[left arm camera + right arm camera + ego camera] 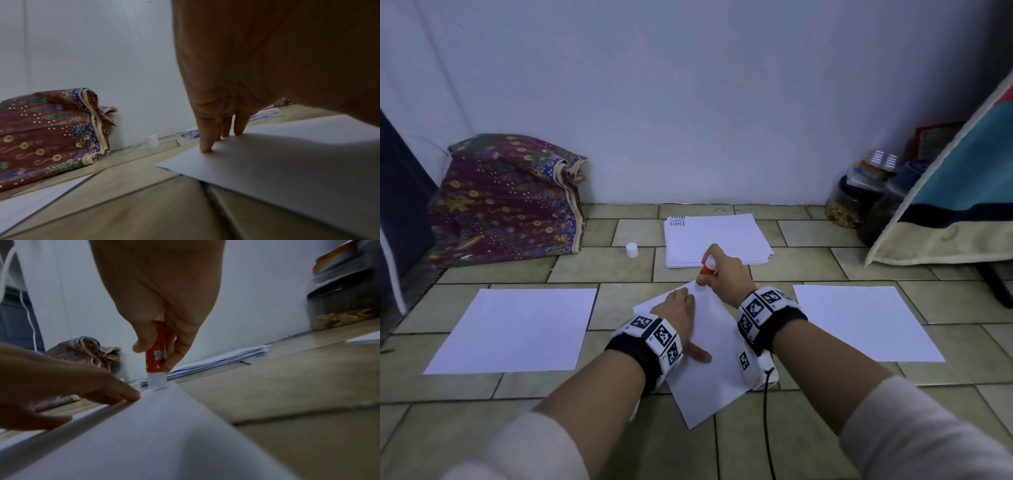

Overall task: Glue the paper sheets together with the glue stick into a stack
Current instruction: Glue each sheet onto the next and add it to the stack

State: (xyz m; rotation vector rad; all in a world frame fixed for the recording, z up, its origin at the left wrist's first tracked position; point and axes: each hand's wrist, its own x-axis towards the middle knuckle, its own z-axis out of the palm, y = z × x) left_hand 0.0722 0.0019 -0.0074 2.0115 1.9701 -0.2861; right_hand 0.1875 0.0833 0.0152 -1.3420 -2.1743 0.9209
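A white paper sheet (705, 370) lies tilted on the tiled floor in front of me. My left hand (677, 308) presses it flat with straight fingers (205, 142) near its far left edge. My right hand (726, 270) grips a red and white glue stick (707, 270), uncapped, its white tip (157, 382) touching the sheet's far corner. In the right wrist view the thumb and fingers pinch the red barrel (157, 350). The glue stick's white cap (631, 250) stands on the floor to the left of a paper pile (715, 240).
Single white sheets lie at the left (513, 329) and right (859, 322). A folded patterned cloth (506, 198) sits against the wall at the left. Jars (859, 198) and a hanging blue and beige fabric (955, 192) stand at the right.
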